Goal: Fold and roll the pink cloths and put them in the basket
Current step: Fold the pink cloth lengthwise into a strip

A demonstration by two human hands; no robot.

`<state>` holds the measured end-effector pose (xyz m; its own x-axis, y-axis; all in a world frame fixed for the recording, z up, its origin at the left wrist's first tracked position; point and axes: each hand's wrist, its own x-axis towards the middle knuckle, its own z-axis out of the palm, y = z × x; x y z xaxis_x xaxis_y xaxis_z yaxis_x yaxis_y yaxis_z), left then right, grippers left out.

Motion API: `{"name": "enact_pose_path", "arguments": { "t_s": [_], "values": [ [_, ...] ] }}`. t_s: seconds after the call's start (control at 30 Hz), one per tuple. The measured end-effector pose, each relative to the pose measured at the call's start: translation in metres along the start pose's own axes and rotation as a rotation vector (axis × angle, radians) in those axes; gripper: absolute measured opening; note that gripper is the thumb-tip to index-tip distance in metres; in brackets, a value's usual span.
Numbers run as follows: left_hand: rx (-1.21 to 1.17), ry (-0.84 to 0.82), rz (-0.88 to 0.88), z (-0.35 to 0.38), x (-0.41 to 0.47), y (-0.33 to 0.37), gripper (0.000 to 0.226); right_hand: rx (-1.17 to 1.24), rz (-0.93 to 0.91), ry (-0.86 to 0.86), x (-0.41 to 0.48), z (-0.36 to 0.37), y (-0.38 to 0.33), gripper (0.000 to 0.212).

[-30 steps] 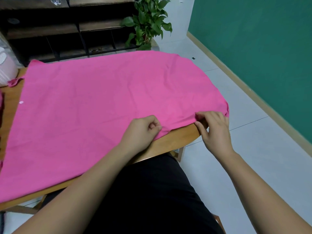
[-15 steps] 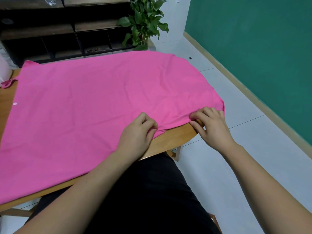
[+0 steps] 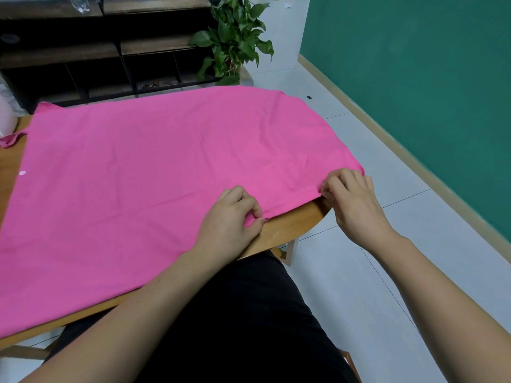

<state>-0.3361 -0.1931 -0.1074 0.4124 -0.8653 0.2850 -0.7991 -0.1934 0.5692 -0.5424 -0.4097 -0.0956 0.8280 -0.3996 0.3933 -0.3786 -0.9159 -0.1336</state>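
Note:
A large pink cloth (image 3: 154, 172) lies spread flat over most of the wooden table (image 3: 290, 228), its right end hanging over the table's rounded edge. My left hand (image 3: 229, 219) pinches the cloth's near edge at the table rim. My right hand (image 3: 351, 200) pinches the near right corner of the same cloth, just off the table edge. A scrap of another pink cloth (image 3: 11, 138) shows at the far left. No basket is in view.
A dark wooden shelf unit (image 3: 96, 56) stands behind the table, with a green potted plant (image 3: 235, 40) beside it. A green wall (image 3: 414, 78) runs along the right over a pale tiled floor (image 3: 387, 244). Something white (image 3: 7, 120) sits at the far left edge.
Both hands have stayed at the near edge and shifted their hold slightly; the right hand's fingers have curled tighter onto the corner. The view has drifted a little to the right.

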Motion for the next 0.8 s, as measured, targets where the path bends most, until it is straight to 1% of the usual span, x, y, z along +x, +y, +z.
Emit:
{"name": "enact_pose_path", "arguments": {
  "t_s": [0.2,0.43,0.5,0.57,0.6,0.63,0.7,0.73,0.8],
  "values": [
    [-0.013,-0.029,0.064,-0.002,-0.005,0.017,0.014,-0.041,0.015,0.002,-0.017,-0.012,0.002,0.030],
    [0.080,-0.237,0.116,0.008,-0.012,0.014,0.009,-0.056,0.002,-0.035,-0.042,0.000,0.005,0.031],
    [0.070,-0.256,0.126,0.009,-0.012,0.015,0.011,-0.063,-0.004,-0.058,-0.048,0.004,0.006,0.025],
    [0.052,-0.266,0.112,0.010,-0.010,0.018,0.027,-0.016,0.012,-0.050,-0.048,0.004,0.008,0.011],
    [0.049,-0.264,0.103,0.011,-0.009,0.019,0.031,0.020,0.038,-0.030,-0.047,0.004,0.010,0.005],
    [0.053,-0.259,0.102,0.012,-0.007,0.020,0.030,0.069,0.090,0.000,-0.045,0.004,0.013,0.003],
    [0.074,-0.254,0.106,0.015,-0.004,0.019,0.023,0.214,0.295,0.081,-0.041,0.009,0.024,0.006],
    [0.080,-0.259,0.108,0.016,-0.003,0.019,0.021,0.310,0.432,0.118,-0.037,0.012,0.031,0.012],
    [0.075,-0.277,0.105,0.018,0.001,0.020,0.019,0.568,0.718,0.135,-0.028,0.016,0.043,0.029]
  ]
}}
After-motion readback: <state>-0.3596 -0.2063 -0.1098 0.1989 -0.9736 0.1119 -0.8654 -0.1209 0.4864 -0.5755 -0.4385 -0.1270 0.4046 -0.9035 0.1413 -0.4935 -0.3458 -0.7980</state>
